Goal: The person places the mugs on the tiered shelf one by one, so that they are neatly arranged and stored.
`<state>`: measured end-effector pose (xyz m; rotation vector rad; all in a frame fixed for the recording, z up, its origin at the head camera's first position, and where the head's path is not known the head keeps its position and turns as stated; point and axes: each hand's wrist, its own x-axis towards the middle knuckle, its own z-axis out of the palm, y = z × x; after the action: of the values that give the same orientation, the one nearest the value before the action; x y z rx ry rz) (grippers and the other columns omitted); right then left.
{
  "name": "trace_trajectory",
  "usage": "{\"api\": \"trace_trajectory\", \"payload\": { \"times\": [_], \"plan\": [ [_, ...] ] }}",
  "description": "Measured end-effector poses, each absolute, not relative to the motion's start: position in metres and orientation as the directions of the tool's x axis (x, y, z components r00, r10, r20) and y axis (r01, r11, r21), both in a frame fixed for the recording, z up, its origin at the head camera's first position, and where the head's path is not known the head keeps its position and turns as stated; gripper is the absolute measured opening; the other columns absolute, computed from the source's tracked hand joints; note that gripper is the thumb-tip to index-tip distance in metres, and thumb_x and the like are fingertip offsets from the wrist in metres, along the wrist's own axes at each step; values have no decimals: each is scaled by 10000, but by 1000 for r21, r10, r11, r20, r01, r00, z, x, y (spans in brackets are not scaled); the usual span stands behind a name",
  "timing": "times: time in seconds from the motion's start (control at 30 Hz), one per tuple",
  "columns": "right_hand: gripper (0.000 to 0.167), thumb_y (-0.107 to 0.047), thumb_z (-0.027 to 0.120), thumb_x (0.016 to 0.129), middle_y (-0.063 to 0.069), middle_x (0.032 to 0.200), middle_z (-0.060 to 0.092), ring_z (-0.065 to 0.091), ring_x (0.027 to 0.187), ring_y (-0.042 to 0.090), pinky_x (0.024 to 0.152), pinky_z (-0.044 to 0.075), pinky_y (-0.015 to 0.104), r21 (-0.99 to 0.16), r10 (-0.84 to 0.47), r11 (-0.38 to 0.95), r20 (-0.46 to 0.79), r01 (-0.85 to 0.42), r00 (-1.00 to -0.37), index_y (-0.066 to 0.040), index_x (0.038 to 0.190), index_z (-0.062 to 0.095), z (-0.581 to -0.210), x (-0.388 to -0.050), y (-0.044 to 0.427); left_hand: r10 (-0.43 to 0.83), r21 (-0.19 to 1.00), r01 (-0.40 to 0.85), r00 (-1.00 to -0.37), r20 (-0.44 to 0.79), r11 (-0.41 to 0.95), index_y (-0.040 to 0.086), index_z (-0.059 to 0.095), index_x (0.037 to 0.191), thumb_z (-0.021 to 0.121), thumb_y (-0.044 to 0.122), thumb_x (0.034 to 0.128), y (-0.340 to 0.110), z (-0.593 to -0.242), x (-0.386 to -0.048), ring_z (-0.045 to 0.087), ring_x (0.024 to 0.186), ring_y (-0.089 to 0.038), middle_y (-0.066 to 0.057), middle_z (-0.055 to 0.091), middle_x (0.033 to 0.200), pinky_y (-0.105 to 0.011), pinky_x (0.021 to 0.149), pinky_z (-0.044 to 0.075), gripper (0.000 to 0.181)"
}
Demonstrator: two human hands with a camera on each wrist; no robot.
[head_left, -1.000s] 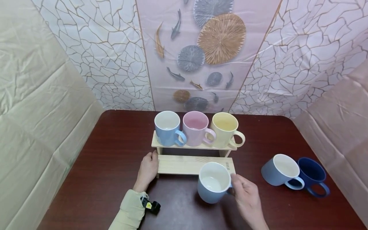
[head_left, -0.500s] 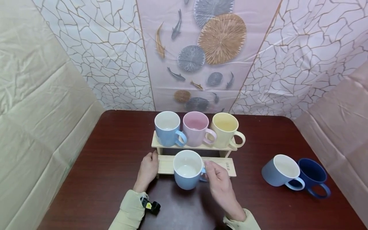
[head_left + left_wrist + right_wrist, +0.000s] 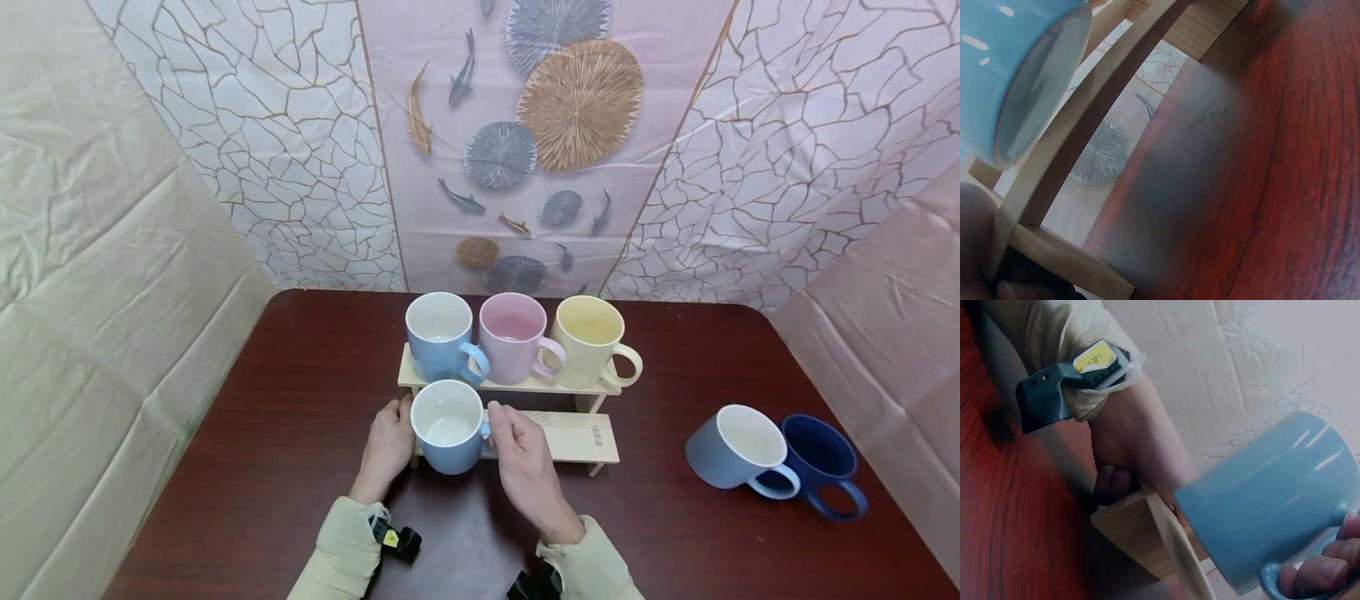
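At the head view's lower centre, a glossy light-blue cylindrical mug (image 3: pixel 447 446) is clasped by its handle (image 3: pixel 1267 578) in the right hand (image 3: pixel 527 467); a two-tier pale-wood rack (image 3: pixel 573 437) is gripped by the left hand (image 3: pixel 386 446).

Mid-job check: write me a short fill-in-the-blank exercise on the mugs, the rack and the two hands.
1. The right hand holds a light blue mug by its ____.
2. The left hand grips the wooden rack at its ____ end.
3. Up on the rack, the pink mug stands between the blue mug and the ____ one.

Missing words: handle; left; yellow.
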<state>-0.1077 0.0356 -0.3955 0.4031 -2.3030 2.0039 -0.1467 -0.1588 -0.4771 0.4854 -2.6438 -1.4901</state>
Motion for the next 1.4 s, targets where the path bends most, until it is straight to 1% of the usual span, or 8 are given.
{"api": "trace_trajectory", "payload": {
  "times": [0.2, 0.4, 0.47, 0.7, 0.87, 1.1, 1.3, 1.4],
  "plan": [
    [434, -271, 460, 1045, -3, 625, 418, 404, 600, 132, 578, 335, 242, -965, -132, 117, 221, -236, -966, -60, 666, 476, -425, -119, 32, -291, 837, -220, -954, -77, 502, 63, 525, 768, 358, 354, 1054, -159, -478, -146, 522, 618, -212, -81, 500, 643, -341, 587, 417, 441],
    [459, -374, 448, 1036, 14, 644, 440, 424, 614, 154, 584, 344, 254, -963, -133, 116, 229, -245, -964, -86, 681, 468, -433, -123, 30, -289, 848, -216, -954, -78, 484, 64, 524, 763, 361, 344, 1053, -160, -478, -146, 526, 574, -190, -74, 510, 626, -334, 580, 431, 434],
    [455, -349, 450, 1040, 30, 649, 448, 428, 623, 153, 593, 345, 253, -965, -130, 115, 220, -235, -967, -69, 682, 472, -432, -123, 29, -290, 849, -214, -954, -75, 484, 64, 520, 757, 364, 338, 1053, -160, -478, -146, 520, 566, -189, -73, 504, 621, -333, 572, 428, 432],
    [412, -171, 439, 1052, 65, 645, 444, 427, 625, 124, 600, 351, 249, -964, -138, 141, 206, -225, -969, -3, 676, 452, -402, -115, 27, -303, 837, -223, -950, -73, 499, 63, 506, 749, 363, 323, 1055, -160, -480, -147, 519, 609, -212, -81, 486, 630, -338, 583, 414, 426],
    [422, -173, 443, 1051, 106, 651, 461, 437, 638, 134, 617, 347, 245, -963, -130, 160, 198, -218, -972, 33, 684, 463, -399, -117, 27, -315, 836, -233, -946, -76, 497, 67, 514, 746, 370, 319, 1050, -160, -479, -147, 529, 632, -224, -84, 487, 628, -342, 596, 417, 421],
    [438, -195, 443, 1052, 233, 686, 473, 432, 633, 127, 613, 343, 240, -960, -120, 164, 208, -226, -971, 84, 715, 472, -400, -120, 26, -305, 841, -235, -948, -88, 488, 71, 492, 751, 368, 308, 1052, -160, -477, -147, 499, 617, -228, -81, 454, 631, -337, 579, 399, 403],
    [433, -189, 430, 1056, 255, 708, 483, 432, 639, 127, 619, 349, 240, -962, -129, 166, 198, -218, -972, 95, 732, 479, -401, -122, 26, -305, 841, -241, -948, -96, 485, 71, 498, 752, 368, 305, 1054, -160, -477, -147, 512, 616, -219, -83, 461, 626, -332, 583, 405, 403],
    [445, -218, 433, 1056, 258, 716, 503, 432, 635, 134, 609, 347, 241, -963, -126, 179, 183, -204, -975, 90, 743, 505, -413, -127, 27, -306, 841, -246, -947, -102, 481, 71, 501, 754, 367, 314, 1054, -160, -477, -147, 511, 608, -219, -83, 464, 628, -333, 575, 403, 409]
  ]
}}
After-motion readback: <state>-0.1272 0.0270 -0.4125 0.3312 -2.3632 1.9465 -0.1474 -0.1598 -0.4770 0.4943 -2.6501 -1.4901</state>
